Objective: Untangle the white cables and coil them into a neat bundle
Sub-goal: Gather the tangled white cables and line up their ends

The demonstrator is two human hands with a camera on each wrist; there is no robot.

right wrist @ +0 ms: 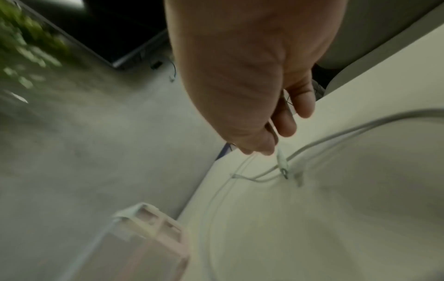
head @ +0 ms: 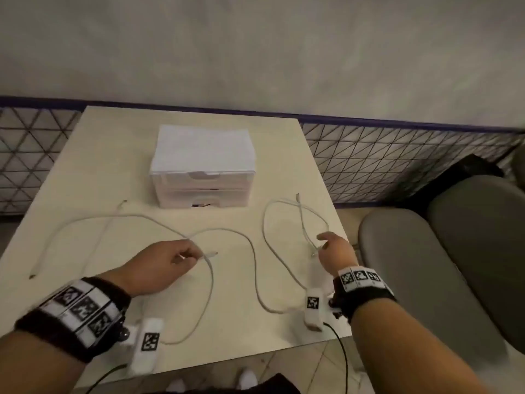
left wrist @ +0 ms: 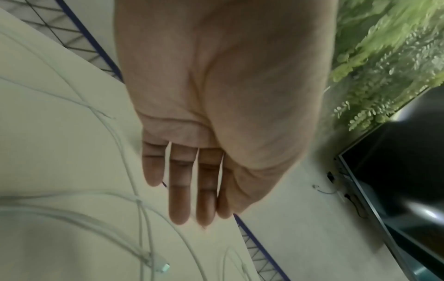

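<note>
Several white cables lie spread on the beige table (head: 113, 155). A long one (head: 142, 216) arcs across the left half, and its plug end (head: 211, 254) lies just beyond my left hand (head: 167, 260). The left wrist view shows that hand (left wrist: 192, 190) hovering with straight fingers, holding nothing, above crossing cables and a plug (left wrist: 163, 267). A looped cable (head: 265, 223) sits near the table's right edge. My right hand (head: 332, 248) pinches its thin end between thumb and finger (right wrist: 264, 146), and the small plug (right wrist: 282, 163) hangs just below the fingertips.
A white drawer box (head: 203, 166) stands at the back middle of the table. Grey chairs (head: 426, 265) sit close to the right edge. A wire mesh fence (head: 397, 160) and a wall run behind. The table's front edge is near my wrists.
</note>
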